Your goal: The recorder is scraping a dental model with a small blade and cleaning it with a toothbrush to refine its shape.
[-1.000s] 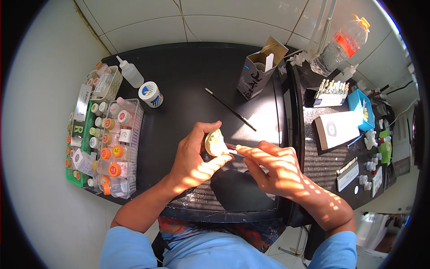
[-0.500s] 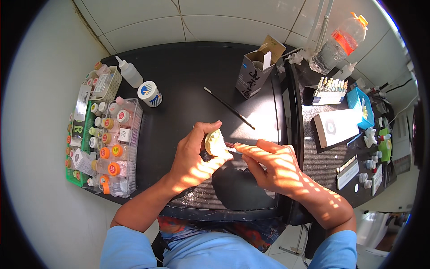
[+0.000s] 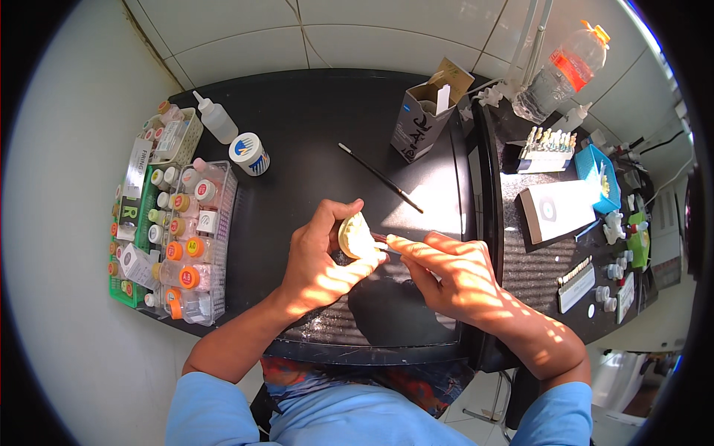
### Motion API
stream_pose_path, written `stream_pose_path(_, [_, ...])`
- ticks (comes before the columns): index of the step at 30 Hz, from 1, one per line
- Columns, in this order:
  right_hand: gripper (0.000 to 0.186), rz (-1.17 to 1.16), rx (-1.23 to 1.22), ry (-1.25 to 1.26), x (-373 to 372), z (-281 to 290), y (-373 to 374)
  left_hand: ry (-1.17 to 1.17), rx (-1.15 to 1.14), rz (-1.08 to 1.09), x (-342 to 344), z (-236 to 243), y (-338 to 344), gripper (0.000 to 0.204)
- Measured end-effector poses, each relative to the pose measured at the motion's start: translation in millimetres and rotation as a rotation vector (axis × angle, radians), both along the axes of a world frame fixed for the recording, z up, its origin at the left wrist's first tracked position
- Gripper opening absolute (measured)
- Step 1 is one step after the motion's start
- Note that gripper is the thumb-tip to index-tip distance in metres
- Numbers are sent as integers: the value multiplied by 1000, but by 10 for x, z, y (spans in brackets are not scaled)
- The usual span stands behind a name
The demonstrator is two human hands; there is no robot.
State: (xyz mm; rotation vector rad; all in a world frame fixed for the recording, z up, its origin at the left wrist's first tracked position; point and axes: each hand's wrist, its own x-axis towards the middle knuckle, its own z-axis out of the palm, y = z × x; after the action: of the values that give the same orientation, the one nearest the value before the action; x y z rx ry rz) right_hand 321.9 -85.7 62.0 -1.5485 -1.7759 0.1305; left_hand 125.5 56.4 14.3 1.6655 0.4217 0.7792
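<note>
Cast (image 3: 358, 237) is edging slightly left; my left hand (image 3: 318, 259) is gripping it, my right hand (image 3: 460, 281) pinching a tool (image 3: 380, 238) up to it, so work seems ongoing.

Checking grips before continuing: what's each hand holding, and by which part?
Left hand: a pale yellow piece, by its edge. Right hand: a slim tool, near the end facing that piece.
</note>
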Motion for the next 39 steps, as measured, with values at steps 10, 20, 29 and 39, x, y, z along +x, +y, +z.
stream_pose_path(10, [35, -6, -77, -7, -28, 101, -18, -1, -89, -14, -15, 28, -2, 67])
stream_pose_path(20, [31, 15, -212, 79, 15, 154, -25, 23, 56, -13, -12, -1, 4, 68])
stream_pose_path(29, [33, -5, -148, 52, -16, 109, -40, -29, -50, -13, 5, -9, -39, 71])
stream_pose_path(39, [37, 5, -21, 57, -45, 63, -12, -79, -156, -31, -8, 5, -37, 74])
